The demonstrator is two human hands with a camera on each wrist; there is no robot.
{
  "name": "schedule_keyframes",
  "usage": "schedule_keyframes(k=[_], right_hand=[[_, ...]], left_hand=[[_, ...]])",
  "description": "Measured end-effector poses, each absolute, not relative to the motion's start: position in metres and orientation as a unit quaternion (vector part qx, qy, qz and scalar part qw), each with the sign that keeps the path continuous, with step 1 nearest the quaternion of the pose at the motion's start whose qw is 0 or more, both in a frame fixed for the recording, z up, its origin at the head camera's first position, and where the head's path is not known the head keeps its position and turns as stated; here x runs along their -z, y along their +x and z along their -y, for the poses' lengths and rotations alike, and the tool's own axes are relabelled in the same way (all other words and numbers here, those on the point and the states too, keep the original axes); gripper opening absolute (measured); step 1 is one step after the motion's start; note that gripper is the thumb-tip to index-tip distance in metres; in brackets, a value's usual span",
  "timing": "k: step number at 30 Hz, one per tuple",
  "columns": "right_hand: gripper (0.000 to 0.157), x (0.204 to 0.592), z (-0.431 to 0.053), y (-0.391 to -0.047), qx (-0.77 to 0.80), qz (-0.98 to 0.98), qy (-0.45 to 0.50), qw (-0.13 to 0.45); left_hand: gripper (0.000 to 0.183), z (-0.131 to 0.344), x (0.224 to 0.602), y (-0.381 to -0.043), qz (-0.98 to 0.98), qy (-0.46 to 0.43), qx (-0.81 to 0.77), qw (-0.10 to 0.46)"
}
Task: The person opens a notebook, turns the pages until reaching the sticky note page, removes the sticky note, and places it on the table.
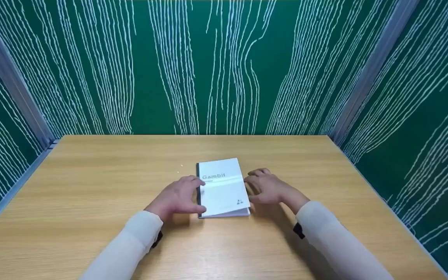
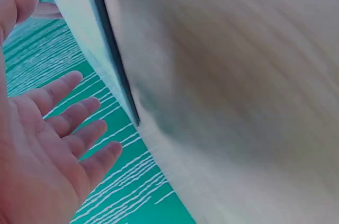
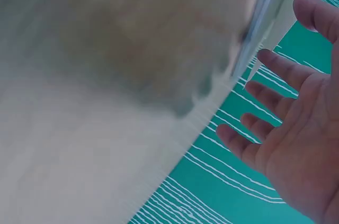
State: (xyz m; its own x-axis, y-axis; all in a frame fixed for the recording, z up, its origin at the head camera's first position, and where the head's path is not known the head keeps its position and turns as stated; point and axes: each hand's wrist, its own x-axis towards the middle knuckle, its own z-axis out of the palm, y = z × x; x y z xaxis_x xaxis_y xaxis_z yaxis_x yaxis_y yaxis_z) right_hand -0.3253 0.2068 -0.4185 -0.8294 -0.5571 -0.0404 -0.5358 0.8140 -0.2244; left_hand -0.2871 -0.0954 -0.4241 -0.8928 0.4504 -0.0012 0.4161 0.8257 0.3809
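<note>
A thin white book (image 1: 224, 194) with "Gambit" on its cover and a dark spine lies on the wooden table. Its cover stands slightly raised along the right edge, with pages showing beneath at the near corner. My left hand (image 1: 181, 196) is at the spine side, thumb and fingertips over the cover's left edge; in the left wrist view its fingers (image 2: 79, 115) are spread and relaxed beside the dark spine (image 2: 114, 49). At the right edge is my right hand (image 1: 268, 188), fingers loosely bent; the right wrist view shows them spread near the lifted cover (image 3: 278, 23).
The wooden table (image 1: 111, 175) reaches back to a green wall (image 1: 161, 77) with white wavy lines. Similar panels rise at both sides, joined by grey metal posts (image 1: 371, 74). Small bright specks (image 1: 179, 168) show on the table left of the book.
</note>
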Motion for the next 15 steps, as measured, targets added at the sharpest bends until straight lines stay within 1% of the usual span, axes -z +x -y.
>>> schedule_keyframes(k=[4,9,15], right_hand=[[0.059,0.409,-0.206,-0.325,0.121,-0.946,-0.300,0.031],[0.063,0.399,-0.201,-0.327,0.139,-0.946,-0.293,0.019],[0.067,0.385,-0.186,-0.326,0.149,-0.942,-0.300,0.006]], left_hand=[[0.082,0.090,0.417,-0.286,-0.946,0.243,-0.214,0.032],[0.081,0.079,0.404,-0.282,-0.932,0.274,-0.236,0.007],[0.085,0.067,0.390,-0.281,-0.925,0.304,-0.227,-0.020]])
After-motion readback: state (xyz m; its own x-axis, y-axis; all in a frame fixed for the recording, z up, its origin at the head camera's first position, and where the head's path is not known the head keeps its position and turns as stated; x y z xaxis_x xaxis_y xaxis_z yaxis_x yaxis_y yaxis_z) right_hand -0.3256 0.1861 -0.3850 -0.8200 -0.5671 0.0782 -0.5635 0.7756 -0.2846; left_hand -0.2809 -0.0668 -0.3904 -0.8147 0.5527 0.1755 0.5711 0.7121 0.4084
